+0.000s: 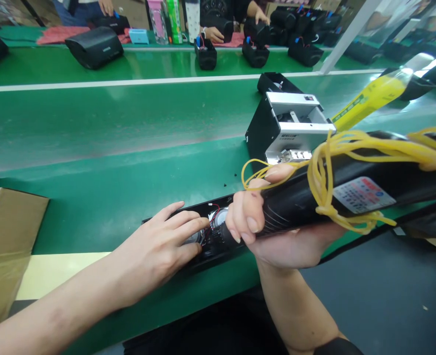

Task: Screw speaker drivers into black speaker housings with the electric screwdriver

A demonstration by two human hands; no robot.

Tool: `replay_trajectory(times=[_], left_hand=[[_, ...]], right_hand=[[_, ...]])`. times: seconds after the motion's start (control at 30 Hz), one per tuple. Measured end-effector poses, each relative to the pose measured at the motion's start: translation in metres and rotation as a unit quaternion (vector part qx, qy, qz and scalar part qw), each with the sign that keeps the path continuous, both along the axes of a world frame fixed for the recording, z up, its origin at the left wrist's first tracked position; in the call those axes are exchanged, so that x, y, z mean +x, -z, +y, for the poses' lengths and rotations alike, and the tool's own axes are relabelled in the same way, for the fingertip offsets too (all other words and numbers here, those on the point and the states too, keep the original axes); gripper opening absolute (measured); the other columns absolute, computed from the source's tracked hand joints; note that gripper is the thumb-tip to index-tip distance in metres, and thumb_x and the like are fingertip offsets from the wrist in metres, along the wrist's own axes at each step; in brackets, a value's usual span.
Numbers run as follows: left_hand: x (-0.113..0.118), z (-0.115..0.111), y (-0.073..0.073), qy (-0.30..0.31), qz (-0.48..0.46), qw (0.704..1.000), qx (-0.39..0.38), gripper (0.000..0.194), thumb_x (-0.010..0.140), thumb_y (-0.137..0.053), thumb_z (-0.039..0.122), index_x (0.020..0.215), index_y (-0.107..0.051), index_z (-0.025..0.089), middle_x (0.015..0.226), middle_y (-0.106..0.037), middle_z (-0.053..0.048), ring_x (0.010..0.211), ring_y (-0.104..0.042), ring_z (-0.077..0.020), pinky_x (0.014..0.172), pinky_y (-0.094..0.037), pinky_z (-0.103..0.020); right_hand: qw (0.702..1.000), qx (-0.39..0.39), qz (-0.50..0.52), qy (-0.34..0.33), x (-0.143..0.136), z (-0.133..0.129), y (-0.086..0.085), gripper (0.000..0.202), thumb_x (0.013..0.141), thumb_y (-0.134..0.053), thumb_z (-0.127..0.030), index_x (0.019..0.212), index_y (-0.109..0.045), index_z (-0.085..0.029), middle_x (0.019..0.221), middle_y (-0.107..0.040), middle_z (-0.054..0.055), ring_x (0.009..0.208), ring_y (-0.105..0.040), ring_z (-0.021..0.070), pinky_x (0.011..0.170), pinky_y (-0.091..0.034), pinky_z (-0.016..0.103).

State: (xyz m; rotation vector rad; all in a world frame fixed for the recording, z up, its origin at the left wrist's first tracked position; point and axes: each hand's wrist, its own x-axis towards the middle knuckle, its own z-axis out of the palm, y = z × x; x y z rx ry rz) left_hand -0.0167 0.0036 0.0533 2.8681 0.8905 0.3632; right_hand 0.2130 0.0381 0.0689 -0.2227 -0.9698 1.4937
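My right hand (pixel 251 222) is wrapped round a black power screwdriver (pixel 291 202), its body bound with yellow cord (pixel 324 182) and bearing a white label. The tool's tip points down-left into a long black housing (pixel 191 264) lying on the green bench. Inside the housing are a round silver speaker (pixel 219 217) and red wires. Fingers apart, my left hand (pixel 169 239) rests over the left part of the housing, its fingertips beside a second round part (pixel 194 238). The exact tip of the tool is hidden in the dark interior.
Behind the tool stands a silver and black screw feeder (pixel 295 123). A yellow bottle-shaped item (pixel 369 101) lies right of it. A cardboard box (pixel 11 246) is at the left edge. Across the bench, other people's hands (pixel 214 34) handle black housings (pixel 205 54).
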Motion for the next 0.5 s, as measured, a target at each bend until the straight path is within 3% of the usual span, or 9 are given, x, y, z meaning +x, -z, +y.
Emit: replay_trajectory(times=[0.4,0.5], left_hand=[[0.001,0.005,-0.004,-0.002,0.003,1.000,-0.006,0.038,0.112,-0.042,0.018,0.107,-0.079,0.026,0.140,-0.071,-0.008,0.129,-0.064,-0.0239,0.127,-0.039,-0.056],[0.003,0.007,-0.009,0.008,0.012,1.000,-0.009,0.038,0.111,-0.044,0.018,0.106,-0.080,0.026,0.136,-0.074,-0.008,0.124,-0.068,-0.0243,0.126,-0.043,-0.056]], right_hand=[[0.999,0.019,0.006,-0.025,-0.002,-0.001,0.002,0.051,0.098,-0.069,-0.074,0.119,-0.075,-0.028,0.074,-0.066,-0.003,0.050,-0.053,0.0119,0.046,-0.047,0.025],[0.998,0.033,-0.046,-0.023,-0.002,-0.006,0.001,0.043,0.095,-0.073,-0.072,0.117,-0.075,-0.034,0.070,-0.064,-0.005,0.048,-0.053,0.0127,0.045,-0.048,0.026]])
